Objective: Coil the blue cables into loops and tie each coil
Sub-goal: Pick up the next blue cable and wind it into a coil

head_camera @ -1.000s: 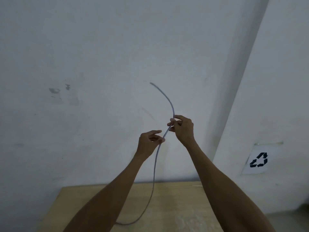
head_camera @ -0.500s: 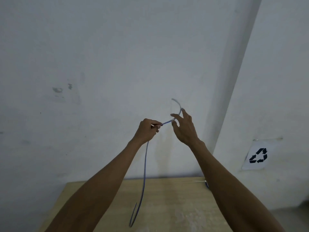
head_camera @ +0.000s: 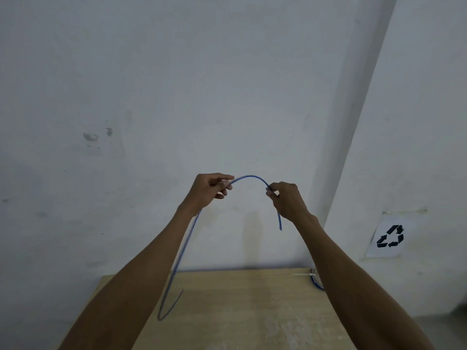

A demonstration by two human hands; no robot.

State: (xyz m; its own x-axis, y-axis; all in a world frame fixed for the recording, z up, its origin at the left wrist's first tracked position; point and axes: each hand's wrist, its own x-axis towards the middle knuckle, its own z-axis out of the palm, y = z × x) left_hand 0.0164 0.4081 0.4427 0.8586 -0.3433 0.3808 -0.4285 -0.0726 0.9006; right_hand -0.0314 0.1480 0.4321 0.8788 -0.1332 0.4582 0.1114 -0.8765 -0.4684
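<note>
Here, on the pale wall [head_camera: 177, 97], a few dark scuff marks [head_camera: 91, 137] sit far to the left. Below them a light wooden table [head_camera: 240, 311] stands against the wall.

The left hand [head_camera: 209, 189] is raised in front of the wall with its fingers curled, and thumb and forefinger pinch the blue cable [head_camera: 249, 176]. From that grip the long part of the cable hangs down beside the left forearm, blurred. It bends in a narrow U low over the table's left part, and its end points back up.

To the right, the cable rises in a smooth arch between the two hands. The right hand [head_camera: 286, 199] is also curled and pinches the cable at its fingertips. A short free end sticks straight down below this hand.

At the table's far right corner a thin white strip [head_camera: 303, 274] lies beside another blue cable [head_camera: 317, 284], mostly hidden behind the right forearm.

Farthest right, a white sheet [head_camera: 389, 237] on the side wall bears a black recycling symbol of three chasing arrows.
</note>
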